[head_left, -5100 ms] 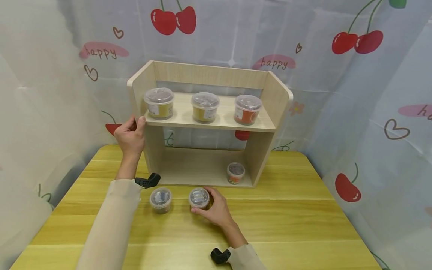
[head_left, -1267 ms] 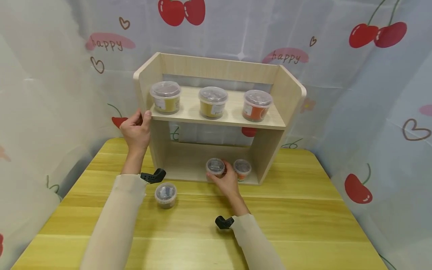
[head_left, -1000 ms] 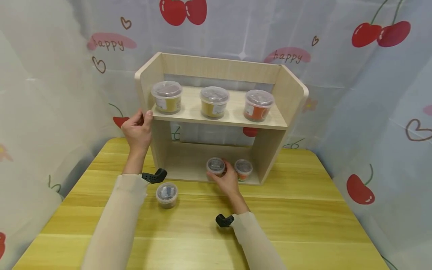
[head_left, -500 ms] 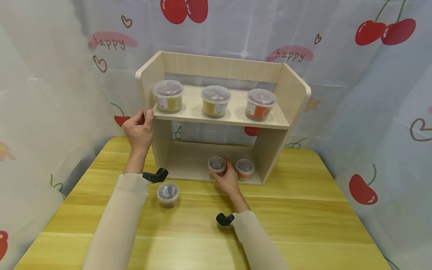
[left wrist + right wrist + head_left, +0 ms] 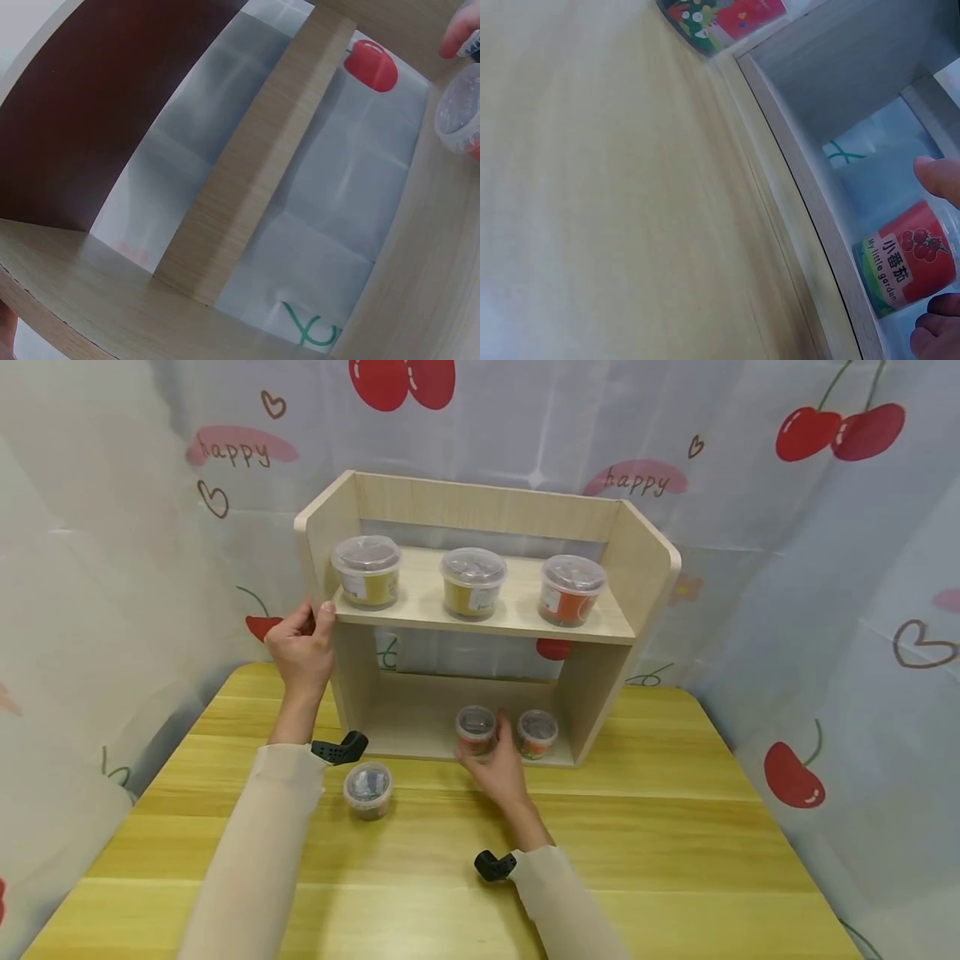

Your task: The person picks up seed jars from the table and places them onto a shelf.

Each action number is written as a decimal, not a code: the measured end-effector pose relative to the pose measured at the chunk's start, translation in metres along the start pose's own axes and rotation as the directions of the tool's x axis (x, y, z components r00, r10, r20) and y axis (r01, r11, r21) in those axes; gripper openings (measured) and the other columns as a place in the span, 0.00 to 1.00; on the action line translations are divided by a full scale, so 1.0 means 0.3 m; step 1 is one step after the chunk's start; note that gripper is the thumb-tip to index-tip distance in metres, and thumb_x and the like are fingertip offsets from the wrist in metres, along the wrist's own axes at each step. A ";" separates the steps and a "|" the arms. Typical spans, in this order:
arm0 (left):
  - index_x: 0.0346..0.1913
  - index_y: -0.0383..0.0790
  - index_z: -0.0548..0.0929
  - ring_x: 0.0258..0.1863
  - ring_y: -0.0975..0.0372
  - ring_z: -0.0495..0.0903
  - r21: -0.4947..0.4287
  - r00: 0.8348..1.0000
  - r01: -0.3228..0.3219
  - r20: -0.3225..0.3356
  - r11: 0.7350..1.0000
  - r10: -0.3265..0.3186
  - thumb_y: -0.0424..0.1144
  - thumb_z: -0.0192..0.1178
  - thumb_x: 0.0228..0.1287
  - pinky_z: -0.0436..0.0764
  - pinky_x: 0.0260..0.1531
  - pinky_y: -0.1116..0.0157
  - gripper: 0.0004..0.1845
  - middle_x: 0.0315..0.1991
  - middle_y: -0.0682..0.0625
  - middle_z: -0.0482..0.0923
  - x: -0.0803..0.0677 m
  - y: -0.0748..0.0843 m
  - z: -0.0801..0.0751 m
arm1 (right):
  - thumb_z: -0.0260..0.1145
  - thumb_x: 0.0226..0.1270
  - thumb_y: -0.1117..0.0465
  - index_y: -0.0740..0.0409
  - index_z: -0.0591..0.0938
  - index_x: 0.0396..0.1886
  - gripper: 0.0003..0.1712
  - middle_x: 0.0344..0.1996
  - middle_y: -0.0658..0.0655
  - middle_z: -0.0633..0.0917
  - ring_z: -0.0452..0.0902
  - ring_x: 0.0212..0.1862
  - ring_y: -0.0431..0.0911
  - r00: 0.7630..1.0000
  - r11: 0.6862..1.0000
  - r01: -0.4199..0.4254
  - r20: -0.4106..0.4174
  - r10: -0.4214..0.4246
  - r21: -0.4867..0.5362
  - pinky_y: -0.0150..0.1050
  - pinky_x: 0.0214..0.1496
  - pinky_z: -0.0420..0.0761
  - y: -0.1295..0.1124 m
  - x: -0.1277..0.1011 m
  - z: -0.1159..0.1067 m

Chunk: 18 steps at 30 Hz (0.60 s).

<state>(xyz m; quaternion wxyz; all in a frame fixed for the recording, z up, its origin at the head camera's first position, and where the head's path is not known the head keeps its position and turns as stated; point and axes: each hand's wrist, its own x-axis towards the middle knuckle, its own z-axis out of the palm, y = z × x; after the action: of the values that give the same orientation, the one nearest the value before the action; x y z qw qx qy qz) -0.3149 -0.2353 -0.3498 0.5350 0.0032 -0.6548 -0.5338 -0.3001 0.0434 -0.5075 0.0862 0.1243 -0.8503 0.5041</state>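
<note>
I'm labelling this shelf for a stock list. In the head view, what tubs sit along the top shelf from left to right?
Yellow tub nearest the left hand → yellow tub in the middle → orange-red tub, all with clear lids.

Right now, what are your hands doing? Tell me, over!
Left hand grips shelf unit's side panel. Right hand open, just off small cup on bottom shelf. Another small cup right beside it.

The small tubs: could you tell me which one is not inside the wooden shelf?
The small tub standing alone on the table, in front of the shelf's left side; the other two small ones sit on the bottom board.
</note>
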 end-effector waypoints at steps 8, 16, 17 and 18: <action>0.39 0.28 0.89 0.21 0.73 0.72 -0.033 1.000 -0.017 -0.018 0.999 0.016 0.40 0.64 0.59 0.72 0.27 0.77 0.16 0.24 0.59 0.80 0.001 -0.001 0.009 | 0.74 0.57 0.47 0.63 0.51 0.77 0.59 0.68 0.74 0.67 0.63 0.69 0.63 1.000 1.000 0.025 0.003 -0.025 -0.002 0.59 0.64 0.67 0.001 -0.035 -0.013; 0.46 0.30 0.88 0.24 0.71 0.74 -0.019 1.000 0.026 0.007 0.999 -0.026 0.41 0.64 0.62 0.75 0.32 0.76 0.17 0.35 0.36 0.85 -0.007 0.004 -0.002 | 0.75 0.58 0.49 0.60 0.49 0.78 0.59 0.70 0.70 0.65 0.60 0.71 0.60 0.999 0.999 -0.039 0.029 0.038 0.036 0.57 0.67 0.64 -0.012 -0.071 -0.029; 0.47 0.31 0.87 0.25 0.71 0.75 -0.012 1.000 0.028 0.007 1.000 -0.028 0.41 0.63 0.62 0.75 0.33 0.76 0.17 0.35 0.36 0.85 -0.007 0.006 -0.003 | 0.75 0.58 0.49 0.60 0.49 0.78 0.59 0.70 0.70 0.65 0.60 0.71 0.60 0.999 0.999 -0.039 0.027 0.038 0.034 0.57 0.68 0.64 -0.014 -0.075 -0.031; 0.46 0.31 0.88 0.24 0.71 0.74 -0.011 1.000 0.029 0.007 1.000 -0.029 0.41 0.63 0.62 0.75 0.32 0.76 0.17 0.35 0.36 0.85 -0.007 0.008 -0.003 | 0.75 0.58 0.49 0.59 0.49 0.78 0.59 0.70 0.69 0.65 0.61 0.71 0.60 0.999 0.999 -0.040 0.023 0.039 0.033 0.57 0.67 0.65 -0.016 -0.079 -0.033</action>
<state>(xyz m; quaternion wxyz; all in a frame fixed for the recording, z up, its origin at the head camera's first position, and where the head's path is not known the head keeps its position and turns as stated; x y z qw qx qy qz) -0.3120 -0.2337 -0.3498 0.5251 0.0080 -0.6533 -0.5453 -0.2758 0.0528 -0.5052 0.0647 0.1145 -0.8450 0.5184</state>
